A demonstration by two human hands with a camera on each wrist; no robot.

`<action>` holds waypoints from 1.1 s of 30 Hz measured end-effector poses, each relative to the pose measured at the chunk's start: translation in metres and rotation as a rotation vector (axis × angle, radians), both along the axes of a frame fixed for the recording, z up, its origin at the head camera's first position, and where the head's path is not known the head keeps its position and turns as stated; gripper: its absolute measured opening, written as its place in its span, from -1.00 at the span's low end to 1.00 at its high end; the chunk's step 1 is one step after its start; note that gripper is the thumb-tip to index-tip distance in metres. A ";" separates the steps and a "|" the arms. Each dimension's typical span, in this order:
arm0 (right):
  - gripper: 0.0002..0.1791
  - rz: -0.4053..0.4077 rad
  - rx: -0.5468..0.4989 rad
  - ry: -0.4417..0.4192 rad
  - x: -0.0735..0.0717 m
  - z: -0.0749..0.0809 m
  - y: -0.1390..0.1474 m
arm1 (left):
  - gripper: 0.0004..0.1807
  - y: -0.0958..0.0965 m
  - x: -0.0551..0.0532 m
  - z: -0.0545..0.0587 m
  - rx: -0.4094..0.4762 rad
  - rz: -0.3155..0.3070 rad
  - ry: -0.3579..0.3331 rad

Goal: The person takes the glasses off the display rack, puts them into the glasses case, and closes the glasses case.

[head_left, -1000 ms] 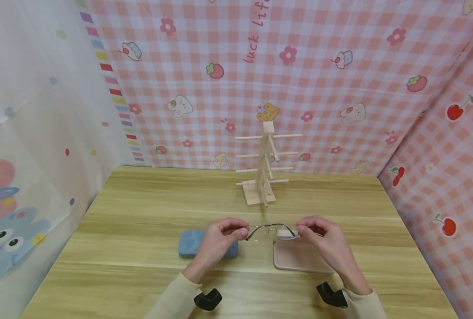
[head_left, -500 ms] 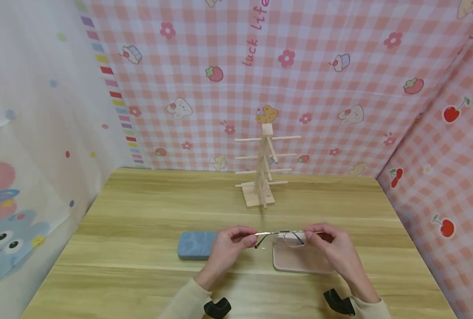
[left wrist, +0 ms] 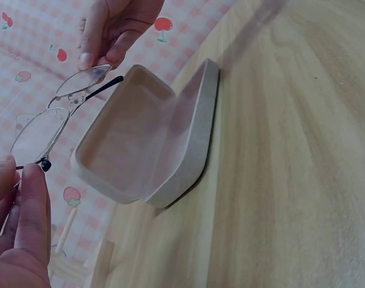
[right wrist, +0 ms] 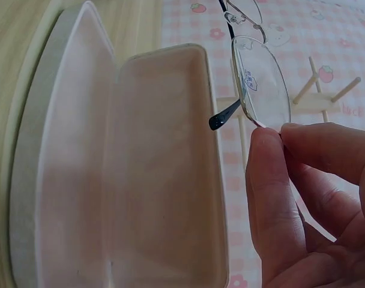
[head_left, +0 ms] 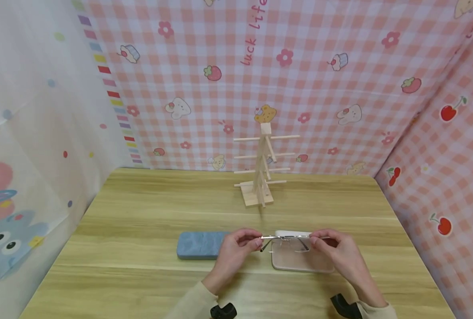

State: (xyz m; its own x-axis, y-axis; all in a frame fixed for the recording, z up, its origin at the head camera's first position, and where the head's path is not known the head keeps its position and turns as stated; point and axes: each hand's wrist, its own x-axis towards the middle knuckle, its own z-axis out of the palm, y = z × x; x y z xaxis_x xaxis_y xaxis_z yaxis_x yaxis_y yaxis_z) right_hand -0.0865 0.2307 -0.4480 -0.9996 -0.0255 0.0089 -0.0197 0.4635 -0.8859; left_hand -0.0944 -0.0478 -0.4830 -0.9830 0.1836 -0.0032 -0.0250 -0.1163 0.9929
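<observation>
A pair of thin metal-framed eyeglasses (head_left: 286, 238) with clear lenses stretches between both hands, its dark-tipped temples folded inward. At one end of the frame, the left hand (head_left: 240, 248) pinches it between thumb and fingers. The right hand (head_left: 338, 250) pinches the opposite end likewise, which shows close up in the right wrist view. Behind and under the glasses, a pale beige glasses case (head_left: 302, 259) lies on the table with its lid up. Its pinkish inside (left wrist: 119, 141) holds nothing in the left wrist view. The glasses are above the case, outside it.
A blue glasses case (head_left: 198, 245) lies closed left of the beige one, partly behind the left hand. Farther back stands a wooden rack (head_left: 265, 129) with several pegs sticking out. Checked pink cloth (head_left: 312, 40) hangs behind the wooden table (head_left: 149, 199).
Both hands have carried the glasses to the right and slightly toward the person, so they now overlap the beige case. More of the blue case was hidden before.
</observation>
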 end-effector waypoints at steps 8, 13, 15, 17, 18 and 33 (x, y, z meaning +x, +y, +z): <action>-0.80 -0.014 0.033 0.002 0.002 -0.005 0.010 | -0.76 0.010 0.000 -0.006 -0.003 -0.026 0.001; -0.82 -0.020 0.043 0.017 0.005 -0.009 0.016 | -0.80 0.017 0.000 -0.011 -0.020 -0.029 0.012; -0.84 -0.022 0.050 0.024 0.005 -0.011 0.018 | -0.81 0.020 0.000 -0.013 -0.025 -0.029 0.011; -0.83 -0.026 0.051 0.017 0.007 -0.012 0.020 | -0.82 0.023 0.000 -0.015 -0.030 -0.028 0.013; -0.83 -0.029 0.052 0.009 0.007 -0.012 0.022 | -0.82 0.024 0.000 -0.016 -0.031 -0.028 0.014; -0.86 -0.056 0.087 -0.055 0.015 -0.025 0.034 | -0.93 0.039 0.000 -0.030 -0.283 0.004 0.087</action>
State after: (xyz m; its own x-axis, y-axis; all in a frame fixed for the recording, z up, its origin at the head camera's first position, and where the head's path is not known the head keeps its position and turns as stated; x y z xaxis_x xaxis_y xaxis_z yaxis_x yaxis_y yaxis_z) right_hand -0.0712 0.2646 -0.4729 -0.9984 0.0321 -0.0457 0.0558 0.5379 -0.8412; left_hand -0.0945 -0.0085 -0.5128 -0.9825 0.1837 0.0302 0.0613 0.1661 0.9842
